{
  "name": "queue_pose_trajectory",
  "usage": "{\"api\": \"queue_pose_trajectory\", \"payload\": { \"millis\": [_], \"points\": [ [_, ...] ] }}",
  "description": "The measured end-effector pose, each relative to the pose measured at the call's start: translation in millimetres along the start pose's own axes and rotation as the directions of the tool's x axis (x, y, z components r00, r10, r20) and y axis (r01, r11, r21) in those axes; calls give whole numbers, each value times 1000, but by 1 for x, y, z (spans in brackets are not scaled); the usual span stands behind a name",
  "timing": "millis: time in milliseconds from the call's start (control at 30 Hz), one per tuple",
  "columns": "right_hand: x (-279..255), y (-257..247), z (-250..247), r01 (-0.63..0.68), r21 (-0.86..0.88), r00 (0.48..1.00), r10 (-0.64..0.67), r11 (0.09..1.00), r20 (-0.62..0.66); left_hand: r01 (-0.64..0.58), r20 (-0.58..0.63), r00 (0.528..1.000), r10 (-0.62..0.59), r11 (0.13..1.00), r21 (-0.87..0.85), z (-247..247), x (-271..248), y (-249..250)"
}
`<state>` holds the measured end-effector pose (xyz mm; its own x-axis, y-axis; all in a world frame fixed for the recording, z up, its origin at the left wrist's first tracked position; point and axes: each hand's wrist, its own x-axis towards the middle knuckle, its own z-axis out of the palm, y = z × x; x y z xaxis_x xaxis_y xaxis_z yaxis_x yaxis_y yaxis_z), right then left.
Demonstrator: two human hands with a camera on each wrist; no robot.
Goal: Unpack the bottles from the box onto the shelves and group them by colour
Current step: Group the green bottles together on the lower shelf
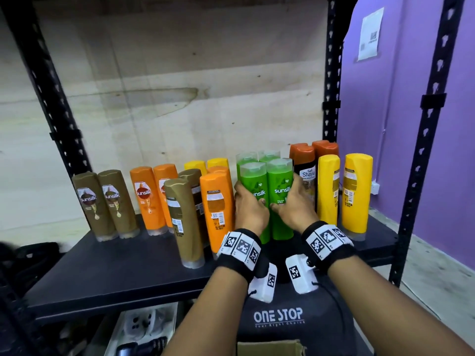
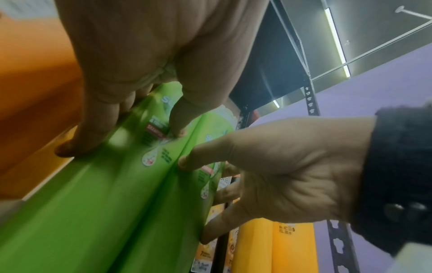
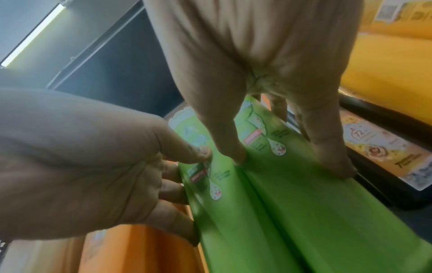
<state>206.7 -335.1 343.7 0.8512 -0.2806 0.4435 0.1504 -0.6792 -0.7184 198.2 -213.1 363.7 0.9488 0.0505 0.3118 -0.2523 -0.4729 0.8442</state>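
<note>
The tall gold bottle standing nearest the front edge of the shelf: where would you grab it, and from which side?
Probably round the middle of the gold bottle, coming from the front and slightly left. It stands cap-down and leans a little; an orange bottle crowds its right and another gold bottle its back, so only those faces are free. Both hands are busy on the green bottles.

Black shelf (image 1: 108,268), upright brown, orange, green (image 1: 279,201), yellow bottles standing on it

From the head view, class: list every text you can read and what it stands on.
"sunsilk": green bottles, brown bottles, orange bottles.
"Safi Shayla": dark bottle.
"ONE STOP": black bag; its tagline is blurred.
Wall paper and back labels: too small to read.
</note>
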Motion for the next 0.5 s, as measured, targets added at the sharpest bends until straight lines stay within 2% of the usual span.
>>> {"api": "queue_pose_trajectory", "payload": {
  "millis": [167,500],
  "points": [
    [20,0,11,-38,29,999,38,999,24,48,1,999,-48,999,-17,6,18,-5],
    [47,5,22,-72,51,996,69,996,64,41,17,999,-41,999,-7,17,40,-10]
  ]
}}
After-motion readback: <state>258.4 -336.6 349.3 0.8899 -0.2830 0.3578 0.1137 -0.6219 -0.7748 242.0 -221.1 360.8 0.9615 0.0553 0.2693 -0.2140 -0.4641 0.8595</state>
